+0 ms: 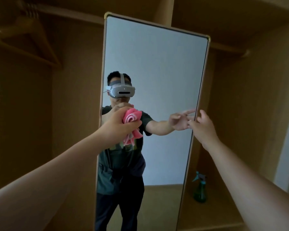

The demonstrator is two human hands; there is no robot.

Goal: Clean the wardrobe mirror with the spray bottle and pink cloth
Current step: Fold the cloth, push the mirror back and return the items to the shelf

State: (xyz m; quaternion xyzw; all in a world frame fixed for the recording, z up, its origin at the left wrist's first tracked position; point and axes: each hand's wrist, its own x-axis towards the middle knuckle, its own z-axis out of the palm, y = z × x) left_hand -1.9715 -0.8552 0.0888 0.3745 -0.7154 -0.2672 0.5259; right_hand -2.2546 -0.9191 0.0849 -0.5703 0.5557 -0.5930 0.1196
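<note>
Left hand (118, 121) grip clutches pink cloth (132, 125); right hand (203, 126) wide at upright mirror (157, 80) edge.

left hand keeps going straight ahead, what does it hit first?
Probably the mirror glass. The left hand grips the pink cloth right in front of it, so the cloth would touch first. Whether they already touch is unclear.

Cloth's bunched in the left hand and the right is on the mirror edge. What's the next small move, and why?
Probably press the pink cloth flat against the mirror and start wiping: the left hand holds it at the glass, the right hand steadies the frame, and the spray bottle stands set aside.
</note>
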